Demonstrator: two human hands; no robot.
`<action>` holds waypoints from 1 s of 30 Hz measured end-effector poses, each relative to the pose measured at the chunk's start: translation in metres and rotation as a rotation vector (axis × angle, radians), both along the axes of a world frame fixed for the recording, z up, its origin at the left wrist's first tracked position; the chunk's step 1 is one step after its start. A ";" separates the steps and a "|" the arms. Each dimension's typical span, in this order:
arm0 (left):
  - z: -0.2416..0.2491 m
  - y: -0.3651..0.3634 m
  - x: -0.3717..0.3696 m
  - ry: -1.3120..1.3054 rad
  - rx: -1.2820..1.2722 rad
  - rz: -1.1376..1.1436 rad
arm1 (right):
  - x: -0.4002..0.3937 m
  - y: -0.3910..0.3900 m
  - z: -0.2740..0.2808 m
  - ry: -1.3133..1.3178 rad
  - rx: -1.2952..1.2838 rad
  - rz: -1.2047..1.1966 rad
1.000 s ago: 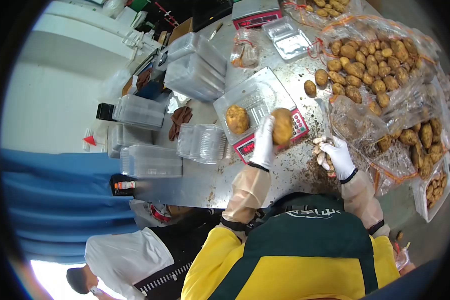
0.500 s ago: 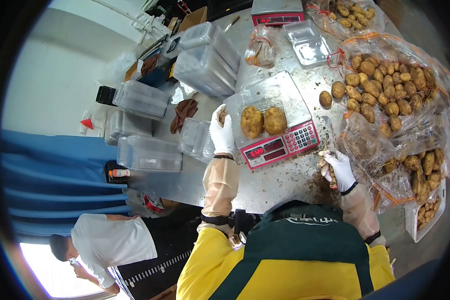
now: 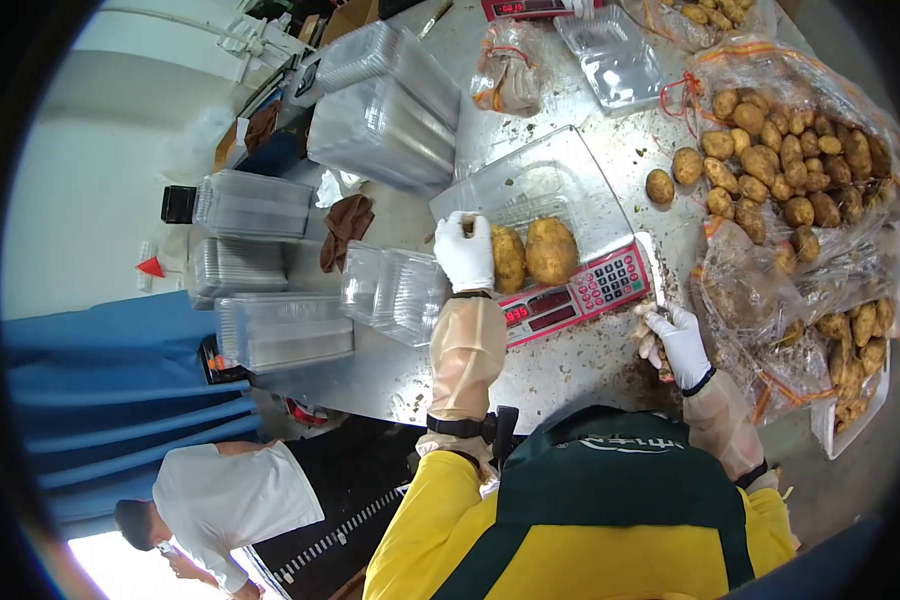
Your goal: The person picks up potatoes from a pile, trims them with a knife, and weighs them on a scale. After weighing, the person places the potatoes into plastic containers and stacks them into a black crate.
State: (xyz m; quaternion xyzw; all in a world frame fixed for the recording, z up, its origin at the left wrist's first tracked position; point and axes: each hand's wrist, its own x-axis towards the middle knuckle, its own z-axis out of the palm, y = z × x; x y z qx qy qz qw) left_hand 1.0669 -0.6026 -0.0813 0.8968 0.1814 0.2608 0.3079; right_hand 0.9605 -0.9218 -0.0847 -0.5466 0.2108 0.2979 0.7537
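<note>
My left hand (image 3: 465, 252), in a dirty-tipped white glove, is at the left side of a clear plastic tray (image 3: 530, 208), against a large potato (image 3: 508, 258). Its fingers are curled and hide whatever is in them. A second large potato (image 3: 551, 252) lies beside the first in the tray, which rests on a red digital scale (image 3: 610, 277) with a lit display. Right of the scale's front corner is my right hand (image 3: 680, 347), also gloved. Its soiled fingers are bent inward, and I cannot make out what they hold.
Loose potatoes (image 3: 770, 160) spill from an open plastic bag on the right. Stacked clear trays (image 3: 380, 130), a brown cloth (image 3: 346, 228) and a tied bag (image 3: 507, 68) are also on the metal table. Another person's gloved hand (image 3: 582, 8) touches the far scale. A person in white (image 3: 235, 500) stands lower left.
My left hand has moved right and down onto the tray's left side, against the potato. The view has shifted slightly. Another person's hand has appeared at the far scale. My right hand stays nearly still.
</note>
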 end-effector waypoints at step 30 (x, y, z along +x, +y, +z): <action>0.022 0.025 -0.123 0.217 -1.601 -0.174 | 0.123 0.074 0.015 -0.762 -0.538 0.309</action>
